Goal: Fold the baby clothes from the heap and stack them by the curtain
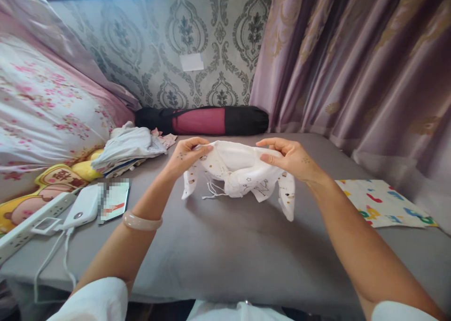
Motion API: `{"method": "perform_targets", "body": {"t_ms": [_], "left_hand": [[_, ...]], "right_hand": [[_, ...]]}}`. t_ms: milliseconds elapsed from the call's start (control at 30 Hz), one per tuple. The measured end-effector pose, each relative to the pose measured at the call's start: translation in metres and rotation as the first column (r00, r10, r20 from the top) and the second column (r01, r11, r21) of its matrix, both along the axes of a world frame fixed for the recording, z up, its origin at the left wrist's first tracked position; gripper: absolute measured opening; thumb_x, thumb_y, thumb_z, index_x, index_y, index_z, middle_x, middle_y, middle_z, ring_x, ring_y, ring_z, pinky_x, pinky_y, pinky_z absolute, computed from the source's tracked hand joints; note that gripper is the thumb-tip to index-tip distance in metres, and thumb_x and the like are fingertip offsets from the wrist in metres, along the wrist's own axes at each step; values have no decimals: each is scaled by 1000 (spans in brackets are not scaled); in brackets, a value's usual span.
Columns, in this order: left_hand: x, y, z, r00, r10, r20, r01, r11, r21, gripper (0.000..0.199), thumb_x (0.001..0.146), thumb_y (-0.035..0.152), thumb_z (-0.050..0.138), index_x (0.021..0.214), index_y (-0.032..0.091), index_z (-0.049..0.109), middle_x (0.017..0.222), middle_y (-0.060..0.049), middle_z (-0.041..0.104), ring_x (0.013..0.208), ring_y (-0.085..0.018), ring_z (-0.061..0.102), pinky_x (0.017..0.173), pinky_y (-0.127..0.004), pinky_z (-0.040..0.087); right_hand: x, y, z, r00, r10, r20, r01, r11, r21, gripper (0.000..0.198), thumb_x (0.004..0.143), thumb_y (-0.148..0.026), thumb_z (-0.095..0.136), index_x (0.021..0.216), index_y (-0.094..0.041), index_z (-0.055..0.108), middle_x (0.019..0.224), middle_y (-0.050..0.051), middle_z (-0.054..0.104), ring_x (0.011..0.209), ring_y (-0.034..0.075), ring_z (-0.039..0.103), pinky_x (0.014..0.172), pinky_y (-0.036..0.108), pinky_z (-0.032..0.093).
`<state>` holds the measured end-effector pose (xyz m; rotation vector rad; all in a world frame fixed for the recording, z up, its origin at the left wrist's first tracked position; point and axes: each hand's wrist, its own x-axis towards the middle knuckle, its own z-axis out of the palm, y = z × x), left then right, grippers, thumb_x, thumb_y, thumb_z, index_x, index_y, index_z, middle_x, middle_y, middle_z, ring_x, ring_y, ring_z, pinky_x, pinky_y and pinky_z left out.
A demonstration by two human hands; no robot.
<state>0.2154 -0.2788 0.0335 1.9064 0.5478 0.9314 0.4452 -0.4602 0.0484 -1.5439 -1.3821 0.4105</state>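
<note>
A small white baby top [243, 180] with a sparse print of dark and tan figures hangs between my two hands, just above the grey surface [225, 246]. My left hand [190, 154] pinches its upper left edge between thumb and fingers. At the opposite upper edge, my right hand [285, 156] grips the cloth with its thumb in front. Both sleeves droop at the sides, and thin white ties dangle near the left one. The plain white inside shows between the hands.
Folded clothes [127, 147] are stacked at the left, near a yellow plush toy [58, 180]. Closer lie a phone [114, 201], a white power bank [83, 206] and a power strip [35, 225] with cables. A colourful printed cloth [384, 203] lies right. A black-and-maroon roll bag [200, 120] rests against the wall.
</note>
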Motion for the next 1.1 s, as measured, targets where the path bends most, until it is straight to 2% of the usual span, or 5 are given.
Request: {"method": "perform_targets", "body": {"t_ms": [333,500,667,800,1100], "left_hand": [[2,-12,7,1000,-1,27,-2,991,131,25,76,46,72,73,21,73,73,-2,61,68,-14,54,59,-25,42],[3,-12,25,999,-6,-37,15,969,246,21,76,41,72,77,20,74,73,-2,64,68,-13,55,55,-24,43],[-5,-16,60,994,70,87,-88,970,227,15,76,36,74,77,21,73,69,-2,65,63,-13,58,50,-22,43],[-11,-9,66,999,-33,-37,39,987,156,16,69,33,79,72,20,72,62,-1,63,55,-11,56,45,-21,42],[-2,10,55,991,131,-24,-121,962,246,27,68,41,77,74,15,72,65,-2,66,61,-13,59,54,-22,45]], "right_hand": [[-3,-11,-4,911,-306,275,225,930,290,29,88,-50,60,85,-23,71,87,4,69,79,19,62,75,34,48],[8,-15,3,857,-339,388,274,938,214,38,92,-55,51,85,-21,66,72,2,64,65,16,56,64,31,44],[24,-19,29,952,-223,211,179,961,210,37,88,-59,56,94,-24,69,81,3,70,72,18,62,62,30,48],[38,-18,35,987,70,148,-59,996,-73,35,78,-56,68,92,-24,74,76,1,71,69,18,64,59,29,51],[48,4,25,995,-86,-58,87,996,16,33,68,-52,80,81,-21,76,70,0,69,54,12,57,48,25,43]]}}
